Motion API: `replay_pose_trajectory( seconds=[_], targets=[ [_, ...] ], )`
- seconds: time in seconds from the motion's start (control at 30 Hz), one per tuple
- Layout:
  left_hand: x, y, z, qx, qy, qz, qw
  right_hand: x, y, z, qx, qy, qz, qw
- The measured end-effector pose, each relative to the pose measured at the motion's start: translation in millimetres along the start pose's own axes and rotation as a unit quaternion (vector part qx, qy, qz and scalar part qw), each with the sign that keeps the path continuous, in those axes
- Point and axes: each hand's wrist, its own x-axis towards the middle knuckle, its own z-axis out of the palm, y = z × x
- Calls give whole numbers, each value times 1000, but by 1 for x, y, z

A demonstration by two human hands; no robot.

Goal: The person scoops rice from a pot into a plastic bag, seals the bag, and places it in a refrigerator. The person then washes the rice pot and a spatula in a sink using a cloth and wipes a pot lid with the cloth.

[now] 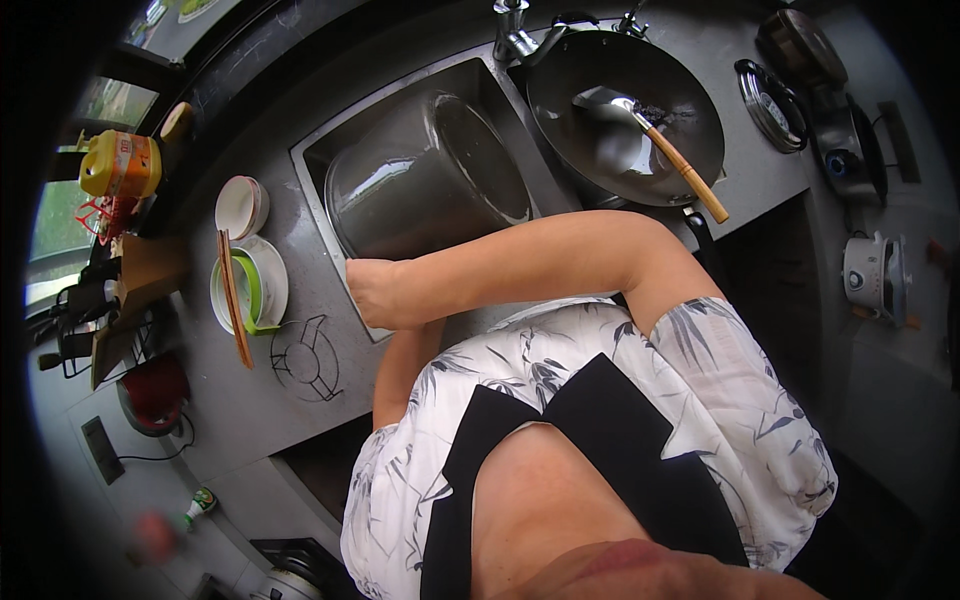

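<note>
A large dark, glossy metal pot [397, 176] lies on its side in the sink [315, 187]. My right arm reaches across my body, and my right hand [375, 292] is bent down at the pot's lower left end, over the sink's front rim. Its fingers are hidden, so I cannot tell whether it grips anything. Beneath my right forearm my left forearm disappears, and my left hand is out of sight. Right of the sink sits a wok [555, 142], holding a spatula with a wooden handle [682, 169] that extends over the wok's edge.
Left of the sink are stacked bowls [240, 206], a plate [276, 281] with a green-rimmed item and chopsticks [234, 300], and a wire rack [306, 364]. The faucet [514, 34] rises behind the sink. A lid [771, 105] and a white appliance [866, 274] stand right.
</note>
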Motion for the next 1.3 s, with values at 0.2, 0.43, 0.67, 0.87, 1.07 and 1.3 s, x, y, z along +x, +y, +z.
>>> replay_pose_trajectory(
  seconds=[0.2,0.43,0.67,0.87,1.07,1.3],
  targets=[
    [-2,0,-7,-18,10,36,999,-23,3,-14,6,41,15,999],
    [2,50,-22,47,2,144,989,-81,29,-9,107,162,63,979],
    [-75,174,-3,159,29,105,981,-121,39,31,242,485,372,754],
    [-82,191,20,-1,3,217,976,-161,26,71,568,595,483,298],
    [-61,182,7,22,30,168,985,-233,-3,143,635,696,271,-197],
    [-56,168,-13,-5,64,131,989,-288,2,154,531,761,289,-237]
  ],
)
